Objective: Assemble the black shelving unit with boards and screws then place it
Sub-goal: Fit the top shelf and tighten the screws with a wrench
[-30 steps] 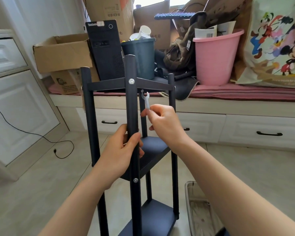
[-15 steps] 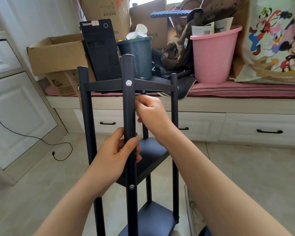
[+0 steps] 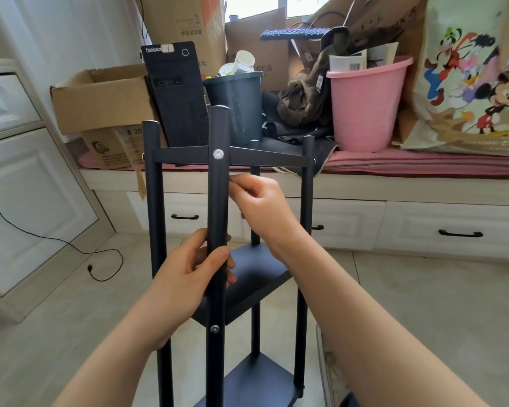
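Black metal shelving unit (image 3: 218,177) stands gripped by the left hand (image 3: 188,277); the right hand (image 3: 262,201), fingers pinching a barely visible small wrench, has dropped slightly below the top board, likely still tightening.

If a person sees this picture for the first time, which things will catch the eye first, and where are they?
First comes the tall black metal shelving unit standing in the middle. The left hand grips its nearest post, and the right hand pinches something small behind that post, just under the top frame. Behind, on the window bench, a round pink plastic bucket stands out at the right, beside a black computer tower.
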Available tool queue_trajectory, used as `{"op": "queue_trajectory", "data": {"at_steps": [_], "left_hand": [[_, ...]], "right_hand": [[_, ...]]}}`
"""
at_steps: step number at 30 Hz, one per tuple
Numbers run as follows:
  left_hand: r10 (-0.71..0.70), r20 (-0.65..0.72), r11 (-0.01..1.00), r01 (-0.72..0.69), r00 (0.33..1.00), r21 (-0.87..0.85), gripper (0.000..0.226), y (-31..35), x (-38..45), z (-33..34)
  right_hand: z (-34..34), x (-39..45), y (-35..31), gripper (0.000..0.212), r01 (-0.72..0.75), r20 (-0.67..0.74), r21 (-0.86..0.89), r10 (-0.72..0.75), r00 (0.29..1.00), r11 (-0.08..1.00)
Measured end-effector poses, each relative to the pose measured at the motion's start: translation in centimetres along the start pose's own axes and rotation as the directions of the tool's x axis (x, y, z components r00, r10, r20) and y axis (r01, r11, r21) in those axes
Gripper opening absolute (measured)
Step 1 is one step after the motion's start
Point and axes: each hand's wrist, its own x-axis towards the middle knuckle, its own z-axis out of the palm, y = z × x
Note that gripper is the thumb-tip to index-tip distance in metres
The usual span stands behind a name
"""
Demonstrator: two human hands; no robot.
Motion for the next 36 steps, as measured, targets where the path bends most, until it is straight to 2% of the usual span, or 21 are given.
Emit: {"op": "queue_trajectory", "data": {"at_steps": [5,15,22,29,36], "left_hand": [[0.016,-0.007,0.999,-0.015,1.000,0.047,0.010,-0.1,-0.4,-0.5],[-0.024,-0.016,0.998,0.025,1.000,0.051,0.011,0.1,-0.9,-1.4],[-0.090,0.023,0.996,0.090,0.996,0.022,0.014,-0.2,-1.0,-2.4],[-0.078,0.036,0.996,0.077,0.996,0.037,0.016,-0.2,-0.8,-3.4],[0.010,0.051,0.997,-0.014,0.999,0.070,0.016,-0.6,-0.6,-3.5]], "right_hand": [[1.1,0.3,0.9,0.017,0.094,-0.100,-0.056,-0.099,0.990,0.994],[3.9,0.7,2.0,0.015,0.236,-0.253,-0.200,-0.283,0.925,0.951],[5.5,1.1,2.4,0.018,0.256,-0.321,-0.170,-0.299,0.899,0.952],[5.4,0.5,2.5,0.020,0.237,-0.267,-0.136,-0.266,0.926,0.962],[2.7,0.2,1.5,0.022,0.076,-0.079,-0.021,-0.078,0.994,0.997]]}}
